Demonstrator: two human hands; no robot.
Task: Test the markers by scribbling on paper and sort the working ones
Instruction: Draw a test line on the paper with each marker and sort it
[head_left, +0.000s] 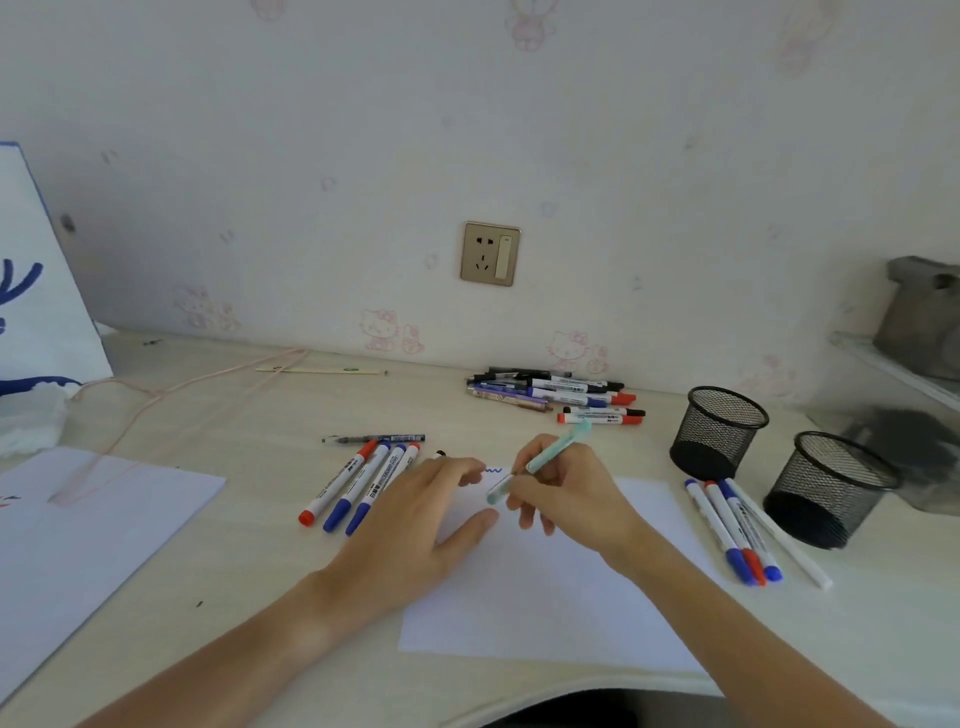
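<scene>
Here, right hand (566, 493) pinching teal pen (540, 460) over paper (561, 597), left hand (415, 530) spread flat on paper's left edge

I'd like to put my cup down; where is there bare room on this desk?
Bare desk lies between the pink cord and the far pen pile. It is crowded around the paper, hands and mesh cups.

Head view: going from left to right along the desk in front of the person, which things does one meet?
Large white sheet → row of markers → left hand → right hand gripping a green pen → second row of markers → near mesh cup.
</scene>
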